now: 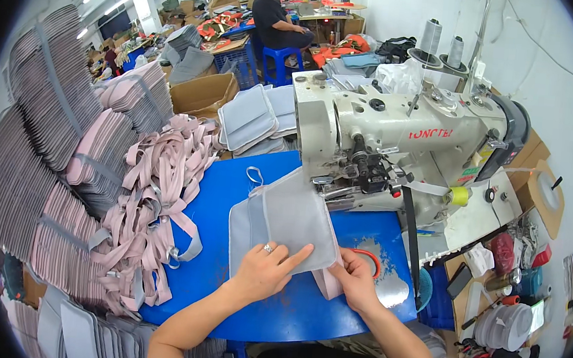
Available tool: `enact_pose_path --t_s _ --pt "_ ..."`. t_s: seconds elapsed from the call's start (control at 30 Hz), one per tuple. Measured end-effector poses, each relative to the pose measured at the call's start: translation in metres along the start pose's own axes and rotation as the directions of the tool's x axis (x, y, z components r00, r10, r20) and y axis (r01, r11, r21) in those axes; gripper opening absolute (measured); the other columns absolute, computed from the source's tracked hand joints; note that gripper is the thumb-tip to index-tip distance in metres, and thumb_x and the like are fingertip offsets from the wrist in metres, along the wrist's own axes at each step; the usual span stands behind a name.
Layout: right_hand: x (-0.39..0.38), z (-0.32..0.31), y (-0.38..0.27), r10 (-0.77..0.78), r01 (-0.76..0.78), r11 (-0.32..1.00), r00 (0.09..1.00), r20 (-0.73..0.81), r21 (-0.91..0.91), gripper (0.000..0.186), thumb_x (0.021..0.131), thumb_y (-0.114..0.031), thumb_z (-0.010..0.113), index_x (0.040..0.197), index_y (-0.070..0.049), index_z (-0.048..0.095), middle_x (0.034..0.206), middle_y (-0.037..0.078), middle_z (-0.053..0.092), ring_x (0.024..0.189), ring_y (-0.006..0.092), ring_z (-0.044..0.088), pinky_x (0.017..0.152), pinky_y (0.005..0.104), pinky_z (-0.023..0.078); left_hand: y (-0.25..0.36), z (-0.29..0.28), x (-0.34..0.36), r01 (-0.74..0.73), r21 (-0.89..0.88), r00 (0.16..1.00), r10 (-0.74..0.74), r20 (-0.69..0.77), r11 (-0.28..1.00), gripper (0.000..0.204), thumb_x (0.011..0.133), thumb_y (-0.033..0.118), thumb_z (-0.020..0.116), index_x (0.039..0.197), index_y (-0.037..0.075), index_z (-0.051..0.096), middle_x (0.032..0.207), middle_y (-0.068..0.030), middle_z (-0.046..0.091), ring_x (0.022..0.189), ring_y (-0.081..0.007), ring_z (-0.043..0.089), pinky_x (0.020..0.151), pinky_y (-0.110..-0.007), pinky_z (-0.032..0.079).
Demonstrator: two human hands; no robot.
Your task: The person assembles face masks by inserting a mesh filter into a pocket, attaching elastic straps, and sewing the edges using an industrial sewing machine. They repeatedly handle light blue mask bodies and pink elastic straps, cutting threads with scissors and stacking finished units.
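Note:
A grey fabric panel [290, 213] with light piped edges lies on the blue table in front of me, its far right corner beside the sewing machine [373, 125]. My left hand [266, 271] rests on its near edge, forefinger stretched out over the cloth and the other fingers loosely bent. At the panel's near right corner, my right hand [354, 279] pinches a pink strap [326, 283] against the edge; the fingertips are partly hidden. An orange-red ring handle [376, 258], likely of scissors, shows just beyond the right hand.
Pink straps [162, 195] heap on the left, beside tall bundled stacks of grey and pink panels [55, 97]. More grey panels [250, 116] lie behind the blue tabletop [214, 268]. Thread cones [430, 38] stand behind the machine. A tool-crowded side table [494, 299] is at right; a person [276, 21] sits far back.

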State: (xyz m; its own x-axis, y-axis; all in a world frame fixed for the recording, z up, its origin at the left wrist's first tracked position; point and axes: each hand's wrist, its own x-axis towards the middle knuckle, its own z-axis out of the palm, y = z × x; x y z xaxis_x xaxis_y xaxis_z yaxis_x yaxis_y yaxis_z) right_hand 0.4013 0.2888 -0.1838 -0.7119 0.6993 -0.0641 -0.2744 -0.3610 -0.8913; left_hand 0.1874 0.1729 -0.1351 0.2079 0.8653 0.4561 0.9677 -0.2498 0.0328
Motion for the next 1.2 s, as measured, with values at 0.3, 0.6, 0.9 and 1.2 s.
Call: enact_pose_path --t_s 0.3,0.6,0.9,1.2 --pt "-0.015 -0.009 0.0 0.022 -0.025 0.992 0.999 -0.028 -0.123 0.033 0.107 -0.012 0.066 0.137 0.002 0.065 0.107 0.003 0.076 0.093 0.0054 0.067 0.082 0.0226 0.053 -0.003 0.001 -0.006 0.032 -0.018 0.999 -0.033 -0.017 0.999 0.089 0.064 0.012 0.086 0.15 0.016 0.062 0.085 -0.0042 0.051 0.075 -0.0229 0.056 0.063 -0.036 0.047" --pt "-0.022 -0.029 -0.004 0.046 -0.069 0.791 0.998 -0.053 -0.608 0.031 0.105 -0.01 0.066 0.132 0.005 0.066 0.102 0.002 0.072 0.094 0.0066 0.065 0.079 0.0243 0.051 0.002 0.002 -0.001 0.094 -0.055 0.995 -0.093 0.019 0.994 0.083 0.065 0.006 0.081 0.146 0.015 0.065 0.086 -0.0077 0.055 0.076 -0.0278 0.059 0.067 -0.042 0.05" --pt "-0.042 -0.038 0.007 0.032 -0.054 0.95 0.997 -0.076 -0.306 0.038 0.102 -0.007 0.07 0.139 0.002 0.065 0.106 -0.004 0.068 0.091 0.0028 0.058 0.081 0.0211 0.049 0.023 -0.005 -0.004 0.193 -0.14 0.98 -0.199 -0.029 0.971 0.059 0.072 0.002 0.083 0.129 0.011 0.075 0.13 -0.016 0.068 0.106 -0.0358 0.07 0.088 -0.044 0.057" --pt "-0.045 -0.039 0.013 -0.136 0.08 0.93 0.982 -0.134 -0.359 0.048 0.098 -0.005 0.075 0.144 0.0 0.061 0.117 0.008 0.071 0.105 0.0141 0.069 0.09 0.0295 0.058 0.107 -0.028 -0.042 0.23 -0.906 0.965 0.034 0.258 0.355 0.033 0.093 0.009 0.081 0.125 0.007 0.075 0.131 -0.0127 0.072 0.119 -0.029 0.071 0.101 -0.037 0.058"
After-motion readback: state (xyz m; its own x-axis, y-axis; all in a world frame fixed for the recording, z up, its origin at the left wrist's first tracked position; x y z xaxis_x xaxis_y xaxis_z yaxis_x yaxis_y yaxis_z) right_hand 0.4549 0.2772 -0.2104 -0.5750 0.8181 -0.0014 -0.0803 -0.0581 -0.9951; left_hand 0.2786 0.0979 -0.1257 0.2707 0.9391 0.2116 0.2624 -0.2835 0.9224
